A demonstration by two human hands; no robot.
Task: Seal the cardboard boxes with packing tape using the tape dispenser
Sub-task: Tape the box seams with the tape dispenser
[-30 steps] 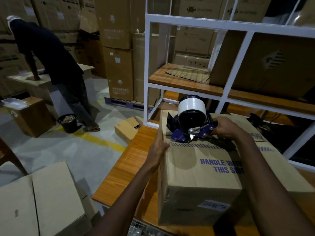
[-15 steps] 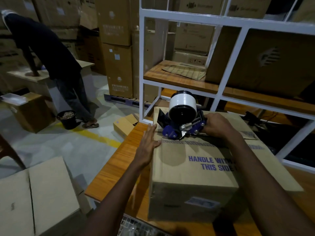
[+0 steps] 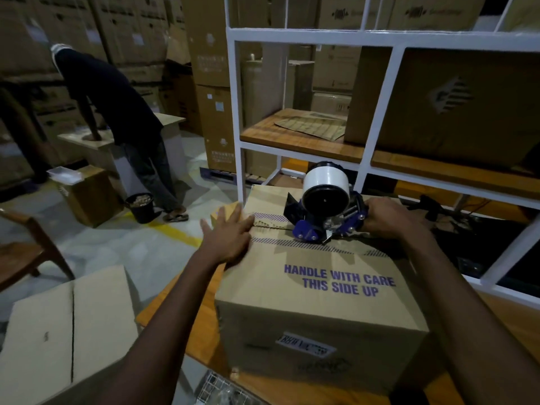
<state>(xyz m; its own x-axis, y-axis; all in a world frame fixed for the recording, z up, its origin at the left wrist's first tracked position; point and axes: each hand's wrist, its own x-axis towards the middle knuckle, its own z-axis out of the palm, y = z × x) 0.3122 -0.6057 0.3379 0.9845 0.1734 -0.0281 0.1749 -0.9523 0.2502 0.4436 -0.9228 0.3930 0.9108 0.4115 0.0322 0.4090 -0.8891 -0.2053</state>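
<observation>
Obs.: cardboard box [image 3: 321,287] sits on the wooden surface [image 3: 201,323], close to its left edge, printed side up. The tape dispenser [image 3: 324,211] rests on the box top, on the centre seam [image 3: 271,226], towards the far side.

Right hand [image 3: 388,217]: grip curled round the dispenser handle. Left hand [image 3: 230,238]: grip spread, fingers straight, palm pressing the left end of the top flaps beside the seam, near the dispenser's nose but not touching it.

Tape already laid: cannot tell; the light is low and the film is clear.

Risks, as judged:
1. The seam shows a dark gap left of the dispenser. If left-hand pressure eases, the flaps may lift and the tape bridges a gap or creases.
2. If the dispenser runs left, the left fingers lie in its path. The toothed cutter could catch them unless the hand gives way in time.
3. Dim light and clear tape make drift off the seam hard to spot, so one flap may get too little hold.
4. A hard pull along the top may slide the box towards the left edge, since only the flat palm steadies it.
5. Lifting the dispenser before a clean cut may peel the tape back.
</observation>
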